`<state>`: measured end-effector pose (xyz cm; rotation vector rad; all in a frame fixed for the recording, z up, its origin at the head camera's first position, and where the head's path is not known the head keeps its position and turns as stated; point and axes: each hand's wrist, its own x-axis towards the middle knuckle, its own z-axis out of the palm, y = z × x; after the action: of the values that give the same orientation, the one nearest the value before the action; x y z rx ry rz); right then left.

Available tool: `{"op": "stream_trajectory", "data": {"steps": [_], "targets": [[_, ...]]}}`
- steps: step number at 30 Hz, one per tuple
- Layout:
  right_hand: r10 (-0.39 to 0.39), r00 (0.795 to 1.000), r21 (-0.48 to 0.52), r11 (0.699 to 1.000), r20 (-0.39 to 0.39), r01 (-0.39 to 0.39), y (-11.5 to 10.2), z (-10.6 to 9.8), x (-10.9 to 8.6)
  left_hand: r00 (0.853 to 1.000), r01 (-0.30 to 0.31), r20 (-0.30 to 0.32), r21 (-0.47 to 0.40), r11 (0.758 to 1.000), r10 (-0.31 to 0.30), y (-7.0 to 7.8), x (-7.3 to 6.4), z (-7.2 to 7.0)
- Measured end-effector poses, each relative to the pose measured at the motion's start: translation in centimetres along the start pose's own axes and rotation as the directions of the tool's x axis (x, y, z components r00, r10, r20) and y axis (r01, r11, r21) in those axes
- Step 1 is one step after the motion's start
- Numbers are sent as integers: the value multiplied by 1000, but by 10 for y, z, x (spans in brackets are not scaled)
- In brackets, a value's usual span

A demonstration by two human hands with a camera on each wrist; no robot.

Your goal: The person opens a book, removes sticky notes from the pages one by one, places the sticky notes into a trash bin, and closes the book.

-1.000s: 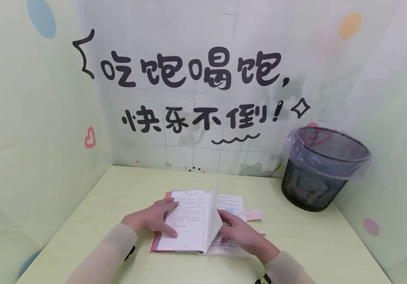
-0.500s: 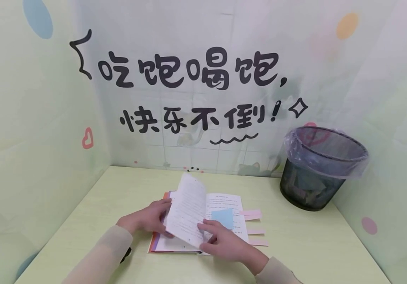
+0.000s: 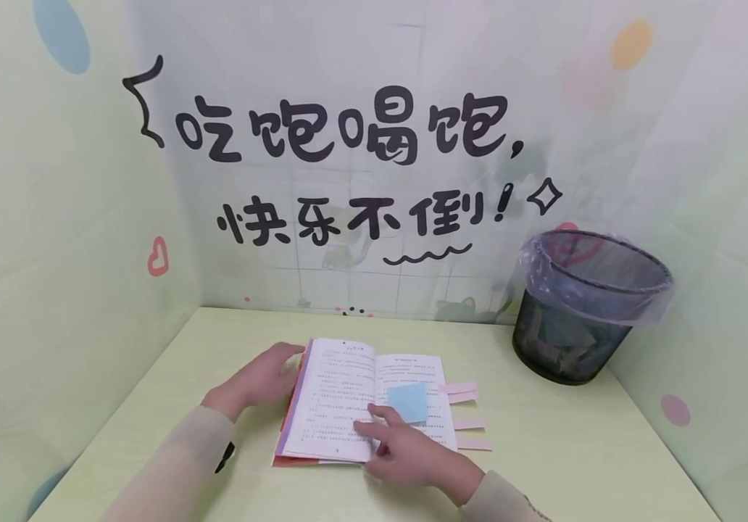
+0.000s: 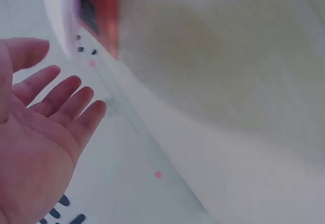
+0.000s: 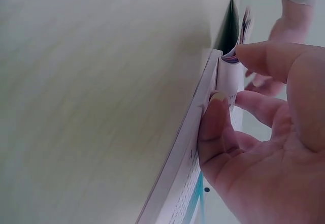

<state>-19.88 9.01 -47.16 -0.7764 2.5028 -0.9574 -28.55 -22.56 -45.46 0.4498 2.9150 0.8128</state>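
An open book (image 3: 341, 391) lies on the table, white pages up, with purple and red-orange edges along its left side. A light blue sticky note (image 3: 408, 403) sits on its right page. My left hand (image 3: 262, 377) is beside the book's left edge; its fingers are extended and hold nothing in the left wrist view, below the red cover (image 4: 104, 16). My right hand (image 3: 406, 453) rests on the book's lower middle, forefingers reaching over the left page. In the right wrist view, its thumb (image 5: 269, 59) touches the bottom of the spine area and other fingers bend against the right page.
Several pink paper tabs (image 3: 468, 425) stick out from the book's right edge. A black mesh wastebasket (image 3: 570, 341) with a clear purplish liner stands at the back right. Printed cloth walls (image 3: 361, 290) enclose the table (image 3: 172, 377) on the left, back and right.
A raised leaf has turned over from right to left and now lies flat. The left hand has slid off the page to the left; the right hand has moved left to the book's middle.
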Motion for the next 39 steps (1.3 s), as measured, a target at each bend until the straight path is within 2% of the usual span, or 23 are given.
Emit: {"op": "stream_trajectory", "data": {"steps": [2, 4, 8, 12, 15, 19, 25, 28, 32, 36, 39], "targets": [[5, 1000, -17, 1000, 4, -5, -1, 0, 0, 1000, -15, -4, -9, 1000, 15, 12, 3, 0], [9, 1000, -32, 999, 9, -9, -1, 0, 1, 999, -43, 18, -6, 999, 43, 25, 6, 3], [5, 1000, -47, 999, 20, -4, -1, 1, 1, 992, -88, 96, 2, 996, 87, 48, 10, 17], [-10, 1000, -74, 997, 28, 12, -1, 3, 2, 976, -132, 173, 5, 991, 129, 64, 14, 33], [-27, 999, -105, 994, 29, 30, 0, 5, 2, 963, -153, 225, 8, 988, 147, 70, 16, 43], [-43, 999, -125, 991, 33, 46, 1, 5, 1, 955, -124, 275, 12, 992, 116, 72, 15, 51], [-56, 998, -55, 997, 17, 57, 4, -2, -2, 948, -102, 304, 18, 995, 92, 72, 14, 55], [-72, 997, -16, 997, -29, 71, 7, -12, -4, 945, -99, 316, 28, 995, 85, 74, 14, 56], [-45, 985, -38, 999, -165, 39, 15, -29, -7, 940, -86, 335, 45, 995, 66, 78, 14, 57], [37, 950, -111, 991, -311, -75, 27, -46, -11, 942, -61, 333, 61, 996, 37, 81, 14, 58], [98, 928, -161, 973, -358, -164, 37, -54, -14, 944, -44, 328, 54, 998, 24, 83, 14, 59]]}}
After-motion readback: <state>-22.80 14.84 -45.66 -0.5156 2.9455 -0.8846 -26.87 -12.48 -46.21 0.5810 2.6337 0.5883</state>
